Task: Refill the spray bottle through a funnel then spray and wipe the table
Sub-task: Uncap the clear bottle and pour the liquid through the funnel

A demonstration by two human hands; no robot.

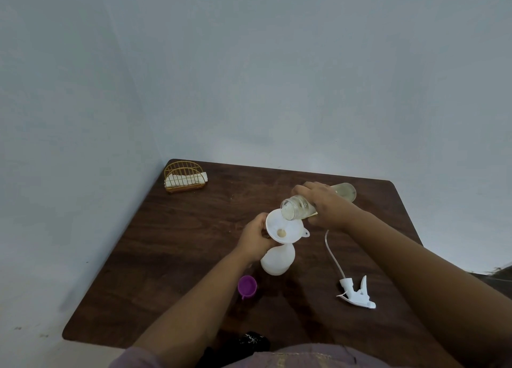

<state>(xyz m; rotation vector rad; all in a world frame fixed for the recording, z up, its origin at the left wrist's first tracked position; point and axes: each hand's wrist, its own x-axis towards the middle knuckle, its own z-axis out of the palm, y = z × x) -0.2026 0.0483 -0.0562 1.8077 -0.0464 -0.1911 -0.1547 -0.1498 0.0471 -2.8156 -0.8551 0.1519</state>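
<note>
- The left hand [253, 238] has its fingers curled around the rim of the white funnel [284, 226], thumb on the near-left edge; the fingertips on the far side are hidden, so how tightly they press cannot be told.
- The right hand [322, 204] is wrapped around the middle of a clear refill bottle [297, 208], fingers closed over its top and thumb underneath, holding it tipped almost on its side.
- The bottle's open mouth hangs just beyond the right fingertips, over the far-right rim of the funnel; whether it touches the rim cannot be told.
- Directly below the left fingers the funnel's spout sits in the neck of the white spray bottle [277, 261], which stands upright on the table [180, 256].
- To pour well, the person would likely keep the left grip firm so the funnel stays seated, tip the refill bottle slowly, and aim the stream at the funnel's sloped wall, watching that the bowl does not back up.
- The light spray bottle could tip if the funnel is pushed sideways.
- Near the left wrist lies a purple cap [247, 286], open side up.
- Below the right forearm, well apart from the fingers, lies the trigger head [357, 292] with its tube [331, 252].
- Far beyond the left fingers, at the table's corner, a wire holder [185, 177] keeps white napkins [185, 178] for wiping.
</note>
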